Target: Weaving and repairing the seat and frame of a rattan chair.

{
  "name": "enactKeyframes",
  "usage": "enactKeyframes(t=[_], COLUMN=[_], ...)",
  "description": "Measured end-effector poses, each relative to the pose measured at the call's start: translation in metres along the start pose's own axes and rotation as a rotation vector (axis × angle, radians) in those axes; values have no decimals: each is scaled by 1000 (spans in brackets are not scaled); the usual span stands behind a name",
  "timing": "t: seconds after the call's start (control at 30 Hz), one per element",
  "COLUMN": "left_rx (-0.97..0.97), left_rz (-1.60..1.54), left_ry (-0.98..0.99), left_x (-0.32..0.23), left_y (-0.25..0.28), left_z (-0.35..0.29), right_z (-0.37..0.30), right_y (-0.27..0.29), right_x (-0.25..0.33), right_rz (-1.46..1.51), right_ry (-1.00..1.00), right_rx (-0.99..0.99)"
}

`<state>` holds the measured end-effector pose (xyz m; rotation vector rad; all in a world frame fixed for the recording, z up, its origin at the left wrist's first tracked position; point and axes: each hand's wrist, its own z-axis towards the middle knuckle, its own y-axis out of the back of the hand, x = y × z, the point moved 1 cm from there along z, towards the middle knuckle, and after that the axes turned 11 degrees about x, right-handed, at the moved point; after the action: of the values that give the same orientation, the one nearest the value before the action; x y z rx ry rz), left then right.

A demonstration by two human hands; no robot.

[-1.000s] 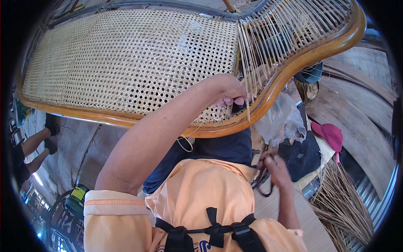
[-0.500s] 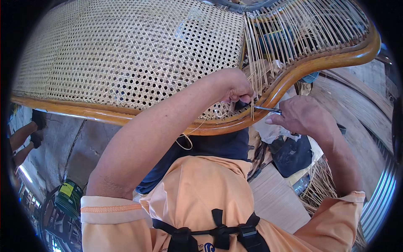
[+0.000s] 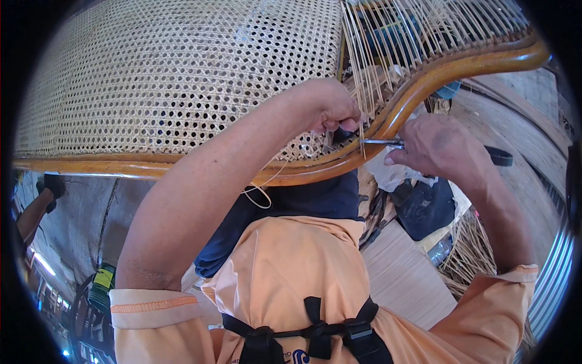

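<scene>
A curved wooden frame [image 3: 285, 175] carries a woven cane panel [image 3: 200, 79] with an open hexagonal pattern. On its right, a section of loose parallel cane strands [image 3: 376, 54] is strung across the frame. My left hand [image 3: 336, 109] is closed at the panel's right end, fingers curled around cane strands beside a dark gap in the weave. My right hand [image 3: 433, 145], outside the frame's curve, grips a slim metal tool [image 3: 383, 142]. Its handle is hidden in my fist, and its tip crosses the wood to touch or nearly touch a strand by my left fingers.
A thin loop of cane [image 3: 259, 197] hangs below the frame's front edge. Beyond my right forearm lie a black bag [image 3: 427, 212], a bundle of cane [image 3: 470, 249] and a pale board [image 3: 406, 270]. Another person's arm [image 3: 36, 212] shows at far left.
The frame and both hands sit slightly higher in the picture, as the view has shifted. My right hand's tool now lies more level, its tip close to the strand.
</scene>
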<state>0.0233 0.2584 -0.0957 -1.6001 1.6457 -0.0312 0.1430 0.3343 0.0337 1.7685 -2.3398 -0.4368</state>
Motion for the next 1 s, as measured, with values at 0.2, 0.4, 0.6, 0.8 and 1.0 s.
enactKeyframes(t=[0.2,0.4,0.6,0.8,1.0], left_rx=[-14,-16,-38,-85,-97], left_rz=[-17,51,66,-29,-49], left_ry=[-12,11,-43,-68,-102], left_x=[-1,-11,-7,-8,-20], left_y=[4,-3,-3,-8,-14], left_z=[-2,-1,-2,-6,-2], right_z=[-1,-32,6,-26,70], right_y=[5,-106,-276,-193,-149], right_x=[11,21,90,6,-144], right_rz=[91,656,1057,1408,1008], right_ry=[-120,-140,-398,-572,-330], right_rx=[124,111,-331,-1039,-1347])
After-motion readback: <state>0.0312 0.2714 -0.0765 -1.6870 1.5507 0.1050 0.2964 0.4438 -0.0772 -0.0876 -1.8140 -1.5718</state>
